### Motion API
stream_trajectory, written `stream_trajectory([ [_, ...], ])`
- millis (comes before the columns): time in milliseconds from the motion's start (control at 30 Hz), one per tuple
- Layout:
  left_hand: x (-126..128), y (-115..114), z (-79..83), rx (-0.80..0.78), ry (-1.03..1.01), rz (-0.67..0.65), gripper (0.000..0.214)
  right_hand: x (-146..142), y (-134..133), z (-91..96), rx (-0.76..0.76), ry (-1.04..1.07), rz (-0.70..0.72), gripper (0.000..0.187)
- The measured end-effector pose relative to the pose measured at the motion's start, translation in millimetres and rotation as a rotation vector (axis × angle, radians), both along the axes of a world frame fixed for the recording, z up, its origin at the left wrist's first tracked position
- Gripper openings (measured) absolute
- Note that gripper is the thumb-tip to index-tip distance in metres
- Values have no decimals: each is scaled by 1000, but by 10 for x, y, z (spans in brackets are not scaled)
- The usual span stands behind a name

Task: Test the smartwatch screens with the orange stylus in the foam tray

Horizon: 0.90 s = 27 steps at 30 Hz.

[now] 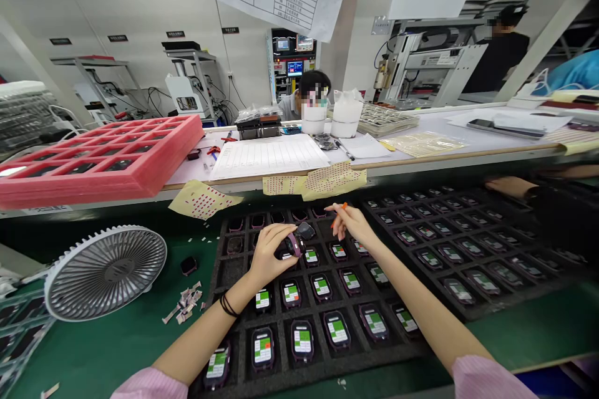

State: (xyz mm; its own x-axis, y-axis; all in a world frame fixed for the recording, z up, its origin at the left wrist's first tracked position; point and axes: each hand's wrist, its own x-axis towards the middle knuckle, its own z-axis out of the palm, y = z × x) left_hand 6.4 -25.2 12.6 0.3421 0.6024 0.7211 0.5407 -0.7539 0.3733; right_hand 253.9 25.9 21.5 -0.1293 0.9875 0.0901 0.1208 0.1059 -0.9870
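My left hand [270, 252] is closed on a purple-edged smartwatch body [294, 244], tilted up above the black foam tray [241, 322]. Right beside it is a dark square watch face [306, 230]; whether the two are joined I cannot tell. My right hand [352, 224] pinches a slim orange stick [345, 205] over the tray's back rows, a short way to the right. Below both hands, watch bodies lie in the tray's compartments, many with lit green-and-white screens, such as the watch [302, 340] in the front row.
A second foam tray [449, 268] of watches lies right, near another person's hand [510, 186]. On the left are a grey fan [116, 271], a loose watch body [188, 265] and small strips [185, 303]. A shelf holding a pink foam tray [154, 168] and papers [271, 156] runs behind.
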Motion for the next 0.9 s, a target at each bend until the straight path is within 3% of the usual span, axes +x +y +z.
stream_trajectory([
  [133,10,-10,-1,-24,0,-20,50,18,83,-141,63,-298,-86,51],
  [233,20,-5,-26,-95,-25,-54,50,-33,26,-63,151,-131,-108,52],
  [367,31,11,-70,-275,-43,-30,51,-224,-196,124,148,222,121,50],
  [500,28,19,-73,-319,-49,-12,52,-400,-380,168,178,203,233,46],
  [900,29,11,-73,-313,-37,10,54,-442,-418,119,208,177,220,43],
])
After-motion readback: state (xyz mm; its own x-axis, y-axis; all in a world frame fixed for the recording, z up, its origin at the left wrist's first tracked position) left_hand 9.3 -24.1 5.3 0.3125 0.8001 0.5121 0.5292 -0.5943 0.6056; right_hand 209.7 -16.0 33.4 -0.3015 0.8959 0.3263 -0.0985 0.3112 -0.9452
